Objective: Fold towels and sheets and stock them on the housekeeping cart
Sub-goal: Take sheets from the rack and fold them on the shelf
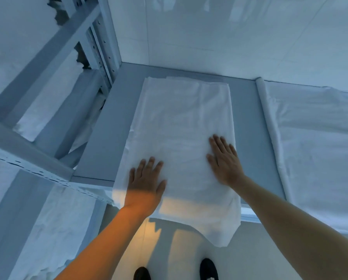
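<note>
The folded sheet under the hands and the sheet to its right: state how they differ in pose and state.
The folded sheet lies as a narrow strip, its near end overhanging the table; the spread sheet lies wide, its left edge rolled. Both hands press only the folded sheet. Both are white.

A linen storeroom, by every sign — grey metal shelving (48, 63) left of the hands, its perforated uprights and shelves stacked with folded white linen (33, 118). Ahead of the fingertips, a grey worktop (112, 122) set into the corner of plain white walls (229, 33). Right of the right hand — more white sheeting (314, 142), rolled at its edge.
</note>
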`<state>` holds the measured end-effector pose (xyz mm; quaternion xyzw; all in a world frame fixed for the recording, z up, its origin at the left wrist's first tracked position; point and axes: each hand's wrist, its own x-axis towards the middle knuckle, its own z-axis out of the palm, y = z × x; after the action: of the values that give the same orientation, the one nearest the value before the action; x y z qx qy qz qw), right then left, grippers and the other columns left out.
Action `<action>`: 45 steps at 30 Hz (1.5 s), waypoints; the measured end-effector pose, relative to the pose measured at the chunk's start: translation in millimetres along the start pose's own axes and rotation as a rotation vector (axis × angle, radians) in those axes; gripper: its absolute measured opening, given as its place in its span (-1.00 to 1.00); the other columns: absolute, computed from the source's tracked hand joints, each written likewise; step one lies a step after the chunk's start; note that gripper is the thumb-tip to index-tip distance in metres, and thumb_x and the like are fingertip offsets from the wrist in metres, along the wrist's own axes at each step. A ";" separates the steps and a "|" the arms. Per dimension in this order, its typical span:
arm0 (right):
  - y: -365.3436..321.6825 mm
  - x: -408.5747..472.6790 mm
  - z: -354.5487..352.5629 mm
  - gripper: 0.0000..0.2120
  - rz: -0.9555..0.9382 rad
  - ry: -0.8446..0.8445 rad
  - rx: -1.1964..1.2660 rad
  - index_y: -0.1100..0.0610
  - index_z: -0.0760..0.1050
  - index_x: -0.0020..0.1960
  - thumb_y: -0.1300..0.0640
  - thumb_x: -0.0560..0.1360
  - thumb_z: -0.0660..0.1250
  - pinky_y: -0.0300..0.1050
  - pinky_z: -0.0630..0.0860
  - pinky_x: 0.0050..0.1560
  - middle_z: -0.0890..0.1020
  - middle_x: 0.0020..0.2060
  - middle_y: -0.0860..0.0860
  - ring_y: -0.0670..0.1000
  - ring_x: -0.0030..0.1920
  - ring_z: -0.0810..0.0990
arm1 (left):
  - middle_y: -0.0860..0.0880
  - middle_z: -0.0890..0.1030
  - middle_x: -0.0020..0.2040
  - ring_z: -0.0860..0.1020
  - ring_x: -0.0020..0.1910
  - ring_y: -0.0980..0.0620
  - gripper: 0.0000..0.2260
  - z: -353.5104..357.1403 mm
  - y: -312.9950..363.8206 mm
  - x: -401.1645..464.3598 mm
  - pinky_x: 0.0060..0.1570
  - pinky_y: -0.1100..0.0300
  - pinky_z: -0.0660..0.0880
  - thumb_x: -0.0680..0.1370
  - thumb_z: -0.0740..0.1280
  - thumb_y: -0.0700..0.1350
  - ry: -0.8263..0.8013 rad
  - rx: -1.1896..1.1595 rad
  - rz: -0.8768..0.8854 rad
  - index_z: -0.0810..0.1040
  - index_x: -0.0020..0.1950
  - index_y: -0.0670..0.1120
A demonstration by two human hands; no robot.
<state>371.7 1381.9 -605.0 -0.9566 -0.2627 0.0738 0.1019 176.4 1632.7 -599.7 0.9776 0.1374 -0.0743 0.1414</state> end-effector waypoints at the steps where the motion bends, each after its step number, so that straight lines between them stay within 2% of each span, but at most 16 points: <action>1: -1.0 -8.7 0.4 -0.38 0.013 0.004 0.001 -0.02 -0.09 0.69 -0.15 0.71 0.00 -0.01 -0.15 0.63 -0.06 0.67 -0.07 -0.02 0.66 -0.13 | 0.00 0.13 0.67 0.12 0.63 -0.14 -0.46 -4.5 1.4 -0.1 0.57 -0.16 0.08 0.68 0.07 0.19 -0.006 0.015 0.001 0.13 0.66 0.11; 4: -6.0 -32.9 2.5 -0.37 0.051 0.003 -0.004 0.00 -0.08 0.69 -0.15 0.70 0.00 0.01 -0.14 0.63 -0.05 0.67 -0.06 0.00 0.66 -0.12 | -0.08 0.29 0.58 0.26 0.52 -0.19 -0.47 -19.5 3.0 13.8 0.49 -0.22 0.21 0.66 0.11 0.17 0.003 0.072 0.072 0.26 0.60 0.01; 6: -9.1 -43.9 4.8 -0.37 0.067 0.003 -0.012 0.02 -0.06 0.69 -0.16 0.70 0.01 0.03 -0.09 0.63 -0.03 0.67 -0.04 0.02 0.66 -0.08 | -0.08 0.26 0.61 0.22 0.56 -0.20 -0.46 -26.3 3.0 33.7 0.48 -0.26 0.21 0.67 0.15 0.16 0.024 0.085 0.163 0.28 0.61 -0.03; 10: -3.2 -30.6 -6.9 -0.39 0.041 0.094 -0.039 0.08 0.14 0.66 -0.14 0.68 0.09 0.06 0.16 0.54 0.19 0.64 0.03 0.10 0.62 0.18 | -0.04 0.10 0.68 0.07 0.65 -0.13 -0.42 -34.3 8.6 86.2 0.52 -0.26 0.14 0.69 0.10 0.19 0.021 0.138 0.300 0.14 0.66 -0.01; 13: 1.4 -0.1 -13.4 -0.37 0.030 0.078 -0.004 0.03 0.06 0.68 -0.14 0.69 0.12 0.07 0.09 0.59 0.10 0.66 -0.04 0.05 0.65 0.07 | -0.01 0.01 0.70 -0.01 0.67 -0.10 -0.38 -30.2 10.4 116.0 0.54 -0.26 0.07 0.68 0.05 0.24 0.012 0.155 0.307 0.03 0.69 0.04; 18: 4.6 4.3 5.6 -0.41 -0.005 0.032 -0.018 -0.09 -0.04 0.68 -0.19 0.70 -0.04 0.03 -0.08 0.63 -0.02 0.66 -0.16 -0.04 0.66 -0.09 | 0.03 0.02 0.70 -0.02 0.67 -0.08 -0.38 -7.1 5.1 109.9 0.57 -0.25 -0.01 0.67 0.00 0.27 0.085 0.108 0.310 0.02 0.69 0.07; 23: 5.4 -26.9 7.9 -0.39 -0.044 0.025 -0.019 -0.09 -0.06 0.68 -0.23 0.67 -0.12 0.03 -0.07 0.63 -0.04 0.66 -0.16 -0.05 0.66 -0.10 | 0.03 0.04 0.70 0.00 0.67 -0.09 -0.38 1.0 11.6 74.0 0.57 -0.24 0.01 0.66 0.01 0.28 0.105 0.082 0.286 0.05 0.68 0.07; 28: 5.1 -76.4 10.8 -0.41 -0.090 0.012 -0.024 -0.09 -0.10 0.69 -0.21 0.70 -0.13 0.04 -0.06 0.64 -0.08 0.66 -0.18 -0.06 0.66 -0.14 | 0.07 -0.05 0.70 -0.07 0.68 -0.05 -0.33 13.5 19.5 21.3 0.59 -0.21 -0.04 0.61 -0.15 0.33 0.049 0.059 0.244 -0.01 0.69 0.11; 31: 3.5 -107.8 13.9 -0.41 -0.106 0.022 -0.039 -0.08 -0.08 0.69 -0.21 0.70 -0.13 0.05 -0.02 0.63 -0.07 0.66 -0.17 -0.05 0.66 -0.12 | 0.06 -0.02 0.70 -0.04 0.68 -0.05 -0.36 22.2 25.3 -11.6 0.59 -0.19 -0.02 0.64 -0.07 0.30 0.085 0.070 0.245 0.03 0.69 0.11; 33: 3.6 -125.4 15.5 -0.37 -0.109 0.021 -0.054 -0.07 -0.10 0.69 -0.25 0.69 -0.09 0.06 -0.01 0.63 -0.08 0.67 -0.16 -0.05 0.66 -0.13 | 0.06 -0.04 0.70 -0.05 0.68 -0.06 -0.37 26.6 26.0 -28.0 0.59 -0.19 0.00 0.67 0.07 0.26 0.080 0.079 0.254 0.01 0.69 0.11; 35: 4.4 -139.0 18.1 -0.27 -0.119 0.018 -0.070 -0.06 -0.13 0.69 -0.30 0.65 0.04 0.05 -0.03 0.63 -0.10 0.67 -0.14 -0.03 0.66 -0.14 | 0.03 -0.01 0.70 0.01 0.67 -0.10 -0.31 29.4 24.2 -37.5 0.57 -0.20 0.08 0.65 0.22 0.20 0.075 0.135 0.280 0.01 0.70 0.09; 37: 7.2 -144.1 18.9 -0.14 -0.141 -0.008 -0.096 -0.07 -0.17 0.69 -0.28 0.57 0.21 0.07 0.00 0.63 -0.13 0.67 -0.13 -0.01 0.66 -0.14 | 0.00 0.14 0.68 0.19 0.63 -0.14 -0.25 25.5 23.2 -36.0 0.50 -0.20 0.23 0.59 0.38 0.14 0.078 0.206 0.296 0.08 0.69 0.07; 39: 11.8 -138.6 14.9 -0.02 -0.159 -0.031 -0.137 -0.07 -0.15 0.69 -0.26 0.50 0.36 0.08 0.08 0.60 -0.09 0.67 -0.11 0.04 0.66 -0.04 | -0.01 0.25 0.64 0.31 0.55 -0.17 -0.14 17.8 22.7 -24.5 0.44 -0.21 0.28 0.49 0.50 0.16 0.074 0.244 0.309 0.14 0.67 0.06; 41: 15.8 -124.6 7.5 0.09 -0.176 -0.058 -0.184 -0.07 -0.10 0.69 -0.29 0.40 0.47 0.07 0.09 0.57 0.00 0.67 -0.09 0.07 0.64 0.08 | 0.02 0.03 0.69 0.11 0.64 -0.14 -0.03 14.9 21.3 -10.9 0.54 -0.26 0.09 0.46 0.48 0.25 0.013 0.255 0.312 -0.03 0.69 0.10; 43: 19.2 -113.3 4.8 0.19 -0.226 -0.074 -0.187 -0.06 -0.17 0.69 -0.31 0.33 0.51 0.09 -0.02 0.62 -0.10 0.67 -0.13 0.03 0.66 -0.04 | 0.05 -0.23 0.69 -0.17 0.67 -0.09 0.04 19.0 19.2 -2.4 0.57 -0.29 -0.08 0.47 0.44 0.31 -0.021 0.271 0.306 -0.22 0.68 0.13; 45: 21.6 -110.5 7.2 0.23 -0.272 -0.072 -0.171 -0.04 -0.28 0.67 -0.29 0.35 0.51 0.12 -0.11 0.63 -0.23 0.66 -0.15 0.00 0.66 -0.19 | 0.04 -0.21 0.69 -0.16 0.67 -0.10 0.06 23.2 18.7 -2.7 0.56 -0.31 -0.05 0.44 0.47 0.31 0.012 0.290 0.310 -0.19 0.68 0.12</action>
<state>286.8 1307.6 -607.4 -0.9142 -0.3985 0.0708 0.0197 176.7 1607.9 -616.5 0.9975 -0.0258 -0.0646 0.0081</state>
